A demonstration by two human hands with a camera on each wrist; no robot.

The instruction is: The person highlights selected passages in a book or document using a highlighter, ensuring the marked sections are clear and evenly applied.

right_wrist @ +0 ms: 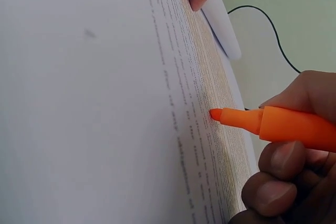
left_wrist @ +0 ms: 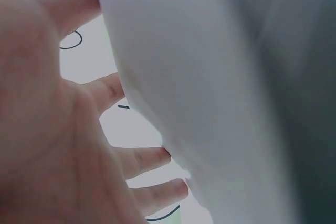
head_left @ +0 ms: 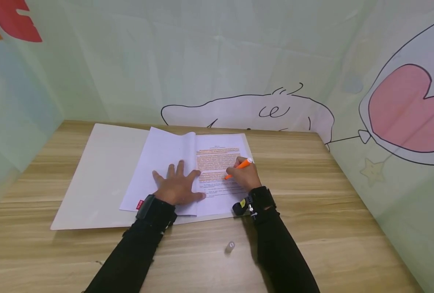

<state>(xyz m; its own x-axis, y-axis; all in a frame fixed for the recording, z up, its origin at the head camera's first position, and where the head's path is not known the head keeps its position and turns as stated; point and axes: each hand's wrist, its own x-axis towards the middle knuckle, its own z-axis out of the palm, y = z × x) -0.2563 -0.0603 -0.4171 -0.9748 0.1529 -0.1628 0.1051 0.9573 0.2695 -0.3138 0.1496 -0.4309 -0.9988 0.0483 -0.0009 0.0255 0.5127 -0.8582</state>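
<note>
My right hand (head_left: 247,176) grips an orange highlighter (right_wrist: 294,127), its tip right at a line of print on the right-hand page (head_left: 217,205). Orange marking covers many of the printed lines above the tip in the head view. Fingers spread wide, my left hand (head_left: 180,187) rests flat on the turned-over left sheet (head_left: 136,195), thumb and forefinger reaching onto the printed page. The left wrist view shows that palm (left_wrist: 47,129) and a blurred edge of paper beside the fingers. Both pages lie in an opened white folder (head_left: 88,183).
A small pale cap (head_left: 229,247) lies on the wooden table (head_left: 334,228), in front of the folder between the forearms. A red tag (head_left: 139,204) marks the left sheet's lower corner. Printed cloth walls (head_left: 129,61) stand behind and at both sides.
</note>
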